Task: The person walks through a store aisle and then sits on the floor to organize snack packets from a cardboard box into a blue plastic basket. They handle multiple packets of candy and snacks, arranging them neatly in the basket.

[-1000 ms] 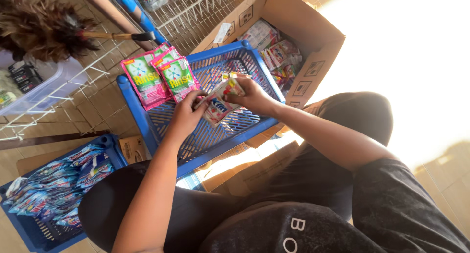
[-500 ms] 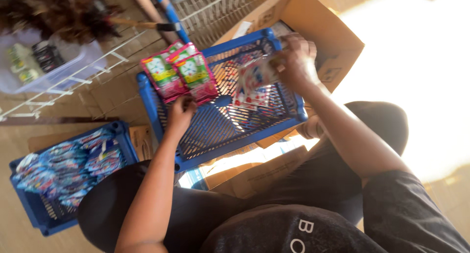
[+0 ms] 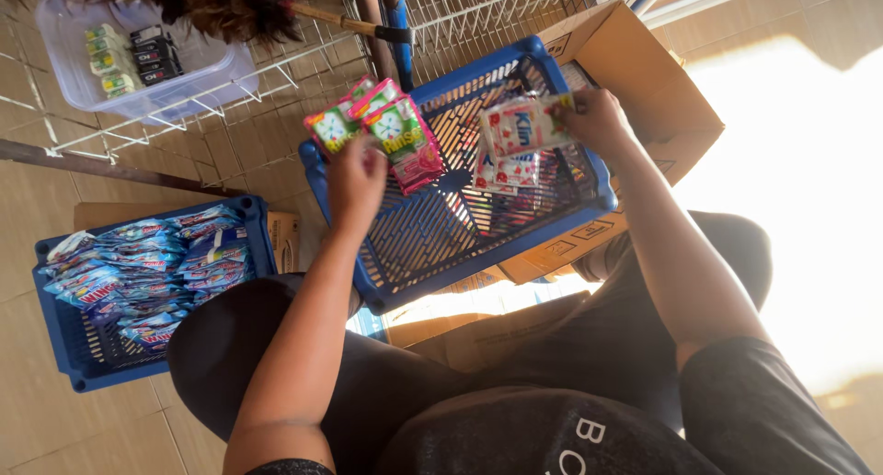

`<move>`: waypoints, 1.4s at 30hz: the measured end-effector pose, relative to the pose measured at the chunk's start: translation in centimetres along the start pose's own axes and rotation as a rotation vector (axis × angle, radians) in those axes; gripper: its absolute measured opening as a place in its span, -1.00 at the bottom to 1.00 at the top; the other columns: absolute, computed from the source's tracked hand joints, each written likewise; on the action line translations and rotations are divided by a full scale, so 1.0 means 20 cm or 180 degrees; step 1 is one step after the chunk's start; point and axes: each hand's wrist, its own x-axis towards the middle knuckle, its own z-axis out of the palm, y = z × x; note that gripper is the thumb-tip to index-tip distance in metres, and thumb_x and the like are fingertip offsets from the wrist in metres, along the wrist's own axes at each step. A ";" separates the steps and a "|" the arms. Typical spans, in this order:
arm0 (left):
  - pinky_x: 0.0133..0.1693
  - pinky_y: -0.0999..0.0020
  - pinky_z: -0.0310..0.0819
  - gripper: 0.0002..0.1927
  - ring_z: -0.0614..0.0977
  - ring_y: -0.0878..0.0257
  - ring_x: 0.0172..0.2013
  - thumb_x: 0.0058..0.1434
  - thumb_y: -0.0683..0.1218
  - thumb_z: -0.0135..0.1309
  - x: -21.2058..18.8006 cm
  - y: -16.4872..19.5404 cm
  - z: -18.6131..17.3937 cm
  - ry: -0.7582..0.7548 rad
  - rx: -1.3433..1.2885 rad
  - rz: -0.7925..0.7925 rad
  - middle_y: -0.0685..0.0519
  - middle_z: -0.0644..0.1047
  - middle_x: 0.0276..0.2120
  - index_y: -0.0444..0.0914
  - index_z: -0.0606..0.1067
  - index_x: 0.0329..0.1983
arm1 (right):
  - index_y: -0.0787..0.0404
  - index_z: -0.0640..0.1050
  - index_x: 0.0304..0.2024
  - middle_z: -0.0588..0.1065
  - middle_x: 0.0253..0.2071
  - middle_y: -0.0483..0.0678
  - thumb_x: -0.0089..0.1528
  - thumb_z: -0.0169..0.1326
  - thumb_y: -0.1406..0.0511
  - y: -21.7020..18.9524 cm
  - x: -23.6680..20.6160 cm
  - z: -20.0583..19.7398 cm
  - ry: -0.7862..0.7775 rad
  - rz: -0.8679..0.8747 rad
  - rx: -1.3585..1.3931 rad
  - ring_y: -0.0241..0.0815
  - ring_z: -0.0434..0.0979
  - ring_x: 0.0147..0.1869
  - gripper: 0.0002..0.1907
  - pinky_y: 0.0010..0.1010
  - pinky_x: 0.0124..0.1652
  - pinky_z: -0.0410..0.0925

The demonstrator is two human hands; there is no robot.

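Note:
A blue plastic basket [image 3: 432, 236] lies in front of me over cardboard boxes. My left hand [image 3: 354, 183] rests at its left rim, touching a stack of pink and green sachets [image 3: 386, 135] that stands in the basket's corner. My right hand [image 3: 596, 121] is over the basket's far right side, holding up a strip of white and red sachets [image 3: 515, 135] that hangs down into the basket.
A second blue basket [image 3: 74, 346] full of blue sachets sits on the tiled floor at the left. An open cardboard box [image 3: 644, 70] is behind the main basket. White wire shelving [image 3: 276, 61] holds a clear tub [image 3: 147, 70] and a feather duster [image 3: 230, 6].
My right hand has lifted the strip of white and red sachets from the cardboard box side to above the basket. My left hand stayed by the pink and green sachets.

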 end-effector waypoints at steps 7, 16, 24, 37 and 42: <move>-0.05 -0.10 0.47 -0.29 0.61 -0.19 -0.03 0.16 0.19 0.28 0.10 -0.06 -0.30 -0.0782 0.2044 -0.1580 -0.24 0.56 0.00 -0.32 0.35 0.20 | 0.15 0.70 -0.11 0.62 -0.33 0.11 0.21 0.23 0.20 -0.21 0.07 0.09 0.0391 -0.0259 -0.0092 -0.02 0.66 -0.28 -0.75 -0.21 -0.22 0.44; 0.17 0.00 0.43 -0.11 0.57 -0.22 0.16 0.25 0.18 0.25 0.13 -0.27 -0.29 -0.0124 0.0612 -0.1413 -0.36 0.52 0.16 -0.38 0.17 0.44 | 0.27 0.68 -0.11 0.60 -0.40 -0.06 0.28 0.21 0.28 -0.12 0.13 0.13 -0.0101 -0.0493 0.0815 -0.30 0.52 -0.38 -0.79 -0.34 -0.26 0.42; 0.17 -0.05 0.38 0.00 0.47 -0.25 0.23 0.19 0.21 0.22 0.13 -0.18 -0.25 -0.0620 0.1001 -0.1742 -0.37 0.38 0.28 -0.36 0.05 0.50 | 0.37 0.66 -0.12 0.38 0.22 0.02 0.32 0.15 0.35 -0.08 0.07 -0.05 -0.0002 -0.1401 0.1097 -0.24 0.48 0.17 -0.81 -0.38 0.04 0.41; 0.22 -0.06 0.26 0.01 0.30 -0.28 0.33 0.19 0.21 0.32 0.16 -0.08 -0.22 -0.0151 0.1447 -0.1024 -0.49 0.24 0.33 -0.39 0.07 0.45 | 0.39 0.56 0.05 0.61 0.01 0.11 0.39 0.08 0.37 -0.12 -0.11 0.04 -0.1901 -0.0235 0.4330 -0.11 0.65 0.06 -0.77 -0.21 0.17 0.47; 0.32 0.19 0.29 -0.25 0.43 0.07 0.33 0.37 0.05 0.19 0.03 0.10 0.03 -0.0737 -0.1536 -0.0024 -0.30 0.38 0.34 -0.42 0.18 0.43 | 0.39 0.54 0.09 0.59 0.05 0.13 0.41 0.05 0.38 -0.21 -0.20 0.10 -0.2185 -0.0093 0.4681 -0.05 0.64 0.12 -0.76 -0.14 0.23 0.45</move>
